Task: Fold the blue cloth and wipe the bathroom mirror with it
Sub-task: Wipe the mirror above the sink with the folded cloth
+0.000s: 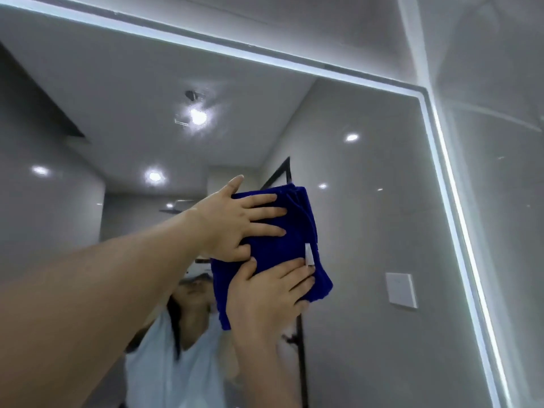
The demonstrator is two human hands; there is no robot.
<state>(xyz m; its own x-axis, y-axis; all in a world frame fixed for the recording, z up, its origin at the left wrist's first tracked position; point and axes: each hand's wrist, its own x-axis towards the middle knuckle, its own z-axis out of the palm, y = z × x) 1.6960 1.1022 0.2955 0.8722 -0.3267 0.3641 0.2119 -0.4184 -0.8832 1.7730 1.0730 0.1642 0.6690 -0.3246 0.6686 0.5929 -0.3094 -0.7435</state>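
The blue cloth (297,231) is folded into a thick pad with a small white label and lies flat against the bathroom mirror (368,160). My left hand (235,222) reaches in from the lower left and presses on the cloth's upper part, fingers spread and pointing right. Coming up from below, my right hand (270,293) holds the cloth's lower part against the glass. The cloth's bottom left corner hangs loose below my right hand.
A lit white strip (447,184) frames the mirror's top and right edges. A glossy grey tiled wall (500,216) stands right of it. The glass reflects a person in a light top, ceiling lamps, a black door frame and a wall switch (401,290).
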